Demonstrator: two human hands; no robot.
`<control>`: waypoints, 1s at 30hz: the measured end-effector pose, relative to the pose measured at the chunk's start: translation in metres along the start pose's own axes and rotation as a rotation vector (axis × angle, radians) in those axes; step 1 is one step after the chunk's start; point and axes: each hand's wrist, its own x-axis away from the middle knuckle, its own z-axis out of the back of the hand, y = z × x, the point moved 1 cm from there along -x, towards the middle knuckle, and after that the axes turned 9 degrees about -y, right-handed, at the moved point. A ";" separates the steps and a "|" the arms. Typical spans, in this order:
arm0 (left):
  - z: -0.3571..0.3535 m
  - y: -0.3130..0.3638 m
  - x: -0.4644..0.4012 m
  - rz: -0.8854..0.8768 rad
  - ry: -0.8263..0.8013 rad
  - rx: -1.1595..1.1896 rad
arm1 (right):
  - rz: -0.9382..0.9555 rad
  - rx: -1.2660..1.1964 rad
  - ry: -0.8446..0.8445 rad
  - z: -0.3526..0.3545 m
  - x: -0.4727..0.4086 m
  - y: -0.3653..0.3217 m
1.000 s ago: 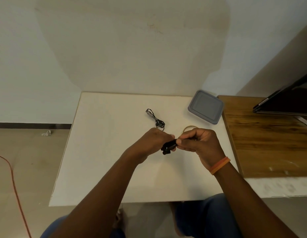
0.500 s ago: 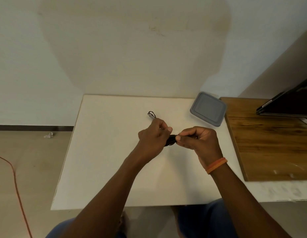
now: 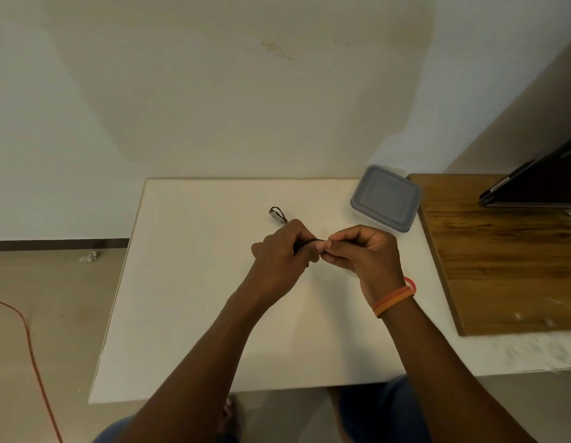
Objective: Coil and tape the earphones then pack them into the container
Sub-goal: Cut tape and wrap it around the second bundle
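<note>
A second coiled earphone (image 3: 278, 215) lies on the white table (image 3: 188, 282). Your left hand (image 3: 282, 255) grips the black earphones (image 3: 305, 243) above the table centre; your right hand (image 3: 362, 254) pinches their other end. The lidded grey container (image 3: 386, 198) sits far right.
</note>
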 end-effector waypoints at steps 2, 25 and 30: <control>-0.001 0.000 -0.002 -0.042 0.008 0.045 | -0.011 -0.040 0.029 -0.002 0.000 0.001; -0.010 0.001 -0.010 -0.336 0.232 -0.678 | 0.105 0.130 -0.009 0.001 -0.007 0.005; -0.007 -0.001 -0.012 -0.348 0.140 -0.651 | 0.124 0.172 -0.033 0.002 -0.007 0.005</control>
